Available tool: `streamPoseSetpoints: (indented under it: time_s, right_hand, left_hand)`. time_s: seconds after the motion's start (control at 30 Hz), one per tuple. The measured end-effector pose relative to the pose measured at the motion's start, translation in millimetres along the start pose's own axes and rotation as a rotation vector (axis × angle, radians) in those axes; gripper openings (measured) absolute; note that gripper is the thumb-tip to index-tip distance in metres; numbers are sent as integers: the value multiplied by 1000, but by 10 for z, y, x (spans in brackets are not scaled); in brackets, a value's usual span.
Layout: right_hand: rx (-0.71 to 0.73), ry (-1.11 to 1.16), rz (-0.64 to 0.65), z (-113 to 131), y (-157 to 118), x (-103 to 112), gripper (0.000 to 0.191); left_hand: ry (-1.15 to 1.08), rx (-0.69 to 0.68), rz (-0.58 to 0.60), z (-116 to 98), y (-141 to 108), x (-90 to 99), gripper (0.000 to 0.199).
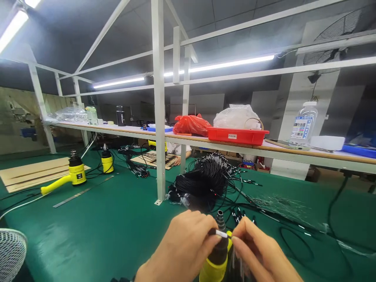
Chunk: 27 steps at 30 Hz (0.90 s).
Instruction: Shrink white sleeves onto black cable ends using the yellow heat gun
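My left hand (182,244) pinches a thin black cable with a white sleeve (221,234) on it. On the other side of the sleeve, my right hand (261,250) has thumb and forefinger closed at the cable's end. Both hands meet in front of a yellow heat gun (213,270) standing upright, its metal nozzle (220,219) pointing up just behind the sleeve. My fingers and the cable hide part of the gun. Several black cable ends with white marks (239,215) lie behind my right hand.
A big bundle of black cables (202,180) lies beyond my hands, beside a white post (159,117). Two more yellow heat guns (78,174) and a metal ruler (72,197) are at left. The shelf above carries a red bin (235,135) and a bottle (304,124).
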State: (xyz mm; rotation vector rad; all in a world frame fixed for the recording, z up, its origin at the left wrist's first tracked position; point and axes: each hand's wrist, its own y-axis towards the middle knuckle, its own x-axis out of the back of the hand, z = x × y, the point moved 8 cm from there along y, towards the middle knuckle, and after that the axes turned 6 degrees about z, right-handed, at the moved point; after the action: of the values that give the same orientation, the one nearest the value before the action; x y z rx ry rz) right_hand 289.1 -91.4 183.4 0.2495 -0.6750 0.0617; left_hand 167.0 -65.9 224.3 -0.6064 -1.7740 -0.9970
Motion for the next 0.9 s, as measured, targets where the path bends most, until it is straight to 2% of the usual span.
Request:
streamPoseSetpoints:
  time_s: [0.1,0.2,0.43,0.57,0.73,0.9]
  right_hand:
    - [4,-44,-43,35,29,151,31]
    - [-28,-71,-28,-25,94,173,33]
    - [-38,-124,-44,-108,250,200,32]
    - [-60,-186,-27,-155,301,192,31]
    - [-103,-256,-74,-232,347,210,28]
    - [-104,-327,-112,-248,393,225,27]
  left_hand:
    - [-71,100,10,184,-7,-20,7]
    - [-121,139,24,302,-19,-61,15]
    - [-343,230,49,443,50,-168,36]
    - [-500,254,0,501,113,-257,47]
    - [-444,302,-60,554,153,-306,43]
    - [-432,317,-60,565,201,-288,37]
